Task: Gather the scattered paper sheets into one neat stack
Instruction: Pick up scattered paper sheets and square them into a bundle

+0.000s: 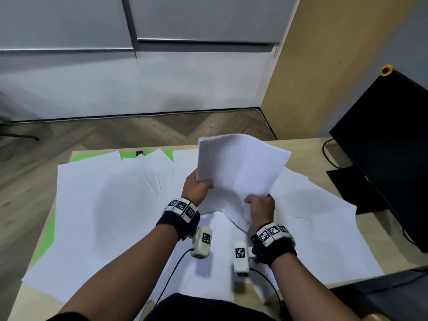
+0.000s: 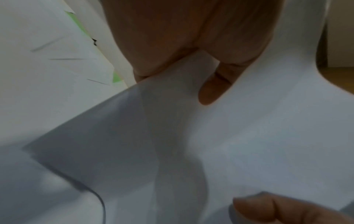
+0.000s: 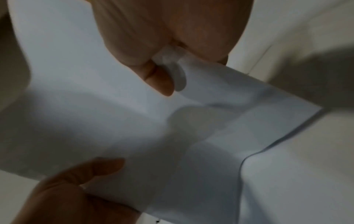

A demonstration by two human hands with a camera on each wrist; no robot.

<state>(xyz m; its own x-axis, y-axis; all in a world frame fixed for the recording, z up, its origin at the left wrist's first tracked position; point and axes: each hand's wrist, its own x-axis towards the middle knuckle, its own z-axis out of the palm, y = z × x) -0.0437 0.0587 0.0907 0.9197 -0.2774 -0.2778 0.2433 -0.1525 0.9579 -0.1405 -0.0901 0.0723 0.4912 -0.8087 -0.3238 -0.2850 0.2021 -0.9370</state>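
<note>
A small bundle of white paper sheets [image 1: 240, 167] is lifted above the table, tilted up and away from me. My left hand [image 1: 196, 187] grips its left edge, thumb on top. My right hand [image 1: 260, 208] pinches its lower right part. In the left wrist view the left hand [image 2: 191, 60] pinches the bundle [image 2: 191, 136], and the right hand's fingers [image 2: 277, 210] show at the bottom. In the right wrist view the right hand [image 3: 166, 60] pinches the bundle [image 3: 114, 113]. Many more loose sheets [image 1: 111, 209] lie spread over the table, left and right [image 1: 319, 212].
The wooden table [image 1: 305, 149] carries a green mat [image 1: 146, 154] that shows under the sheets at the far left. A black monitor [image 1: 389, 144] stands at the right edge with cables behind it. Floor and wall lie beyond the far edge.
</note>
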